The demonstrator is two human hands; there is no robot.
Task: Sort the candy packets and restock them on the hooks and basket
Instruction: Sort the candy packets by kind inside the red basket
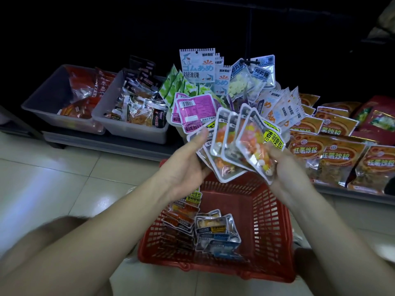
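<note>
Head view: a fan of candy packets, white-edged with orange, pink and yellow sweets showing through clear windows, is held up between both hands above a red basket. The fan's left side is pinched by the left hand, its thumb laid across the front of the outer packets and its fingers hidden behind them. The lower right corner of the front packet is pinched by the right hand, thumb on the face and fingers curled underneath. The red basket is set on a pale tiled floor just below the hands, and in its left half two small stacks of loose packets are seen, one dark and orange, the other silver and blue. Behind the fan, a crowded display is seen: blue-and-white shark packets are hung highest, silver packets of pale tablets are hung to their right, green packets are ranged to the left, and pink packets are piled just behind the left thumb; the hooks themselves are hard to make out. To the left, two grey bins are placed side by side on a low shelf, filled with red and dark snack bags. To the right, rows of orange-brown bags are laid overlapping along the shelf, near the right hand but apart from it
</note>
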